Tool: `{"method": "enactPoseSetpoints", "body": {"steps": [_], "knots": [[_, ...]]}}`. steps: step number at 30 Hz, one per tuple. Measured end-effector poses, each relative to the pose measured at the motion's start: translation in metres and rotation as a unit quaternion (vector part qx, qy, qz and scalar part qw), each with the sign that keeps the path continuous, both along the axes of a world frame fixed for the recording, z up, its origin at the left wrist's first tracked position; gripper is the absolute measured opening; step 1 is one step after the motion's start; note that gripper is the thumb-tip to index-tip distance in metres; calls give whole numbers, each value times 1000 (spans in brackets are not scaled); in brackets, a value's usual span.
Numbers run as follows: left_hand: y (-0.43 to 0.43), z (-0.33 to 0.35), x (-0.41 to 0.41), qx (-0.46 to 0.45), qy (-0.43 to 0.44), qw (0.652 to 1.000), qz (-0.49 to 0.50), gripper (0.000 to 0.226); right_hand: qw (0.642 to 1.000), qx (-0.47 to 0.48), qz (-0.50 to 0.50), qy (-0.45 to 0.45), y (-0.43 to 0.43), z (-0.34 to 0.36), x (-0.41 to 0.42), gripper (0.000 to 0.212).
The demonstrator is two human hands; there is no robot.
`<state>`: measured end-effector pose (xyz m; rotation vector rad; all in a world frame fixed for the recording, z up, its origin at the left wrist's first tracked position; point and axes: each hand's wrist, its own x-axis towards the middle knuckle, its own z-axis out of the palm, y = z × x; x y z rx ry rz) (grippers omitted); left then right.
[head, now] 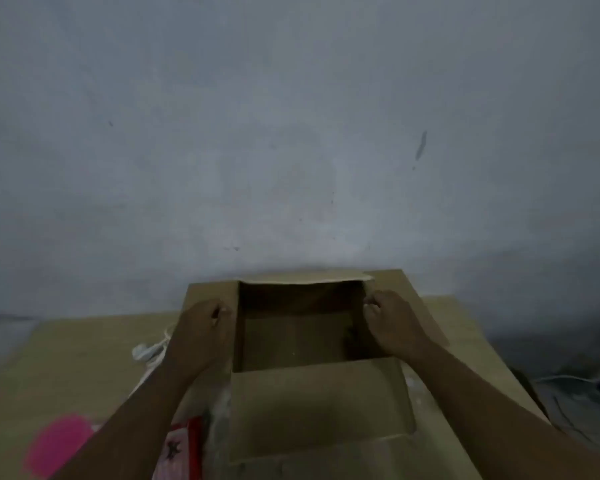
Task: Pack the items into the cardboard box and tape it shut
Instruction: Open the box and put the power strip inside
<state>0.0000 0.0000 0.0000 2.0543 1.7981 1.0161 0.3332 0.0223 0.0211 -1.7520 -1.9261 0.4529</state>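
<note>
Head view: cardboard box [312, 341] on the bench [66, 351] stands open and empty between both hands. Left hand [201, 327] and right hand [392, 323] have curled fingers on the side flaps, gripping nothing. Packing hasn't begun; next means fetching items.

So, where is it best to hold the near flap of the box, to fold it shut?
Probably by its free edge nearest the person, coming from below: the near flap lies folded outward toward the person, with its hinge at the opening of the cardboard box.
</note>
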Motion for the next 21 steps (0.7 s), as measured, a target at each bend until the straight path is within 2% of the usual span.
{"method": "enactPoseSetpoints", "body": {"steps": [2, 4, 5, 9, 12, 16, 18, 21], "knots": [[1, -17, 1, -4, -15, 999, 42, 25, 999, -10, -35, -26, 3, -18, 5, 25], [1, -37, 8, -52, 2, 997, 56, 19, 997, -18, -43, -64, 7, -38, 11, 33], [5, -48, 11, -68, 14, 996, 55, 24, 996, -14, -42, -74, 11, -48, 12, 36], [15, -69, 28, -146, 27, 987, 55, 68, 996, 0, -49, -78, 20, -65, 6, 46], [22, -75, 35, -163, 42, 984, 56, 84, 996, -19, -54, -62, 26, -75, 3, 52], [30, -84, 29, -206, 14, 976, 63, 77, 997, -52, -54, -23, 31, -82, 7, 66], [33, -87, 23, -232, -23, 969, 85, 72, 996, -66, -65, -11, 31, -84, 10, 67], [35, -94, 19, -240, -23, 967, 77, 75, 993, -79, -92, -10, 27, -86, 10, 66]]}}
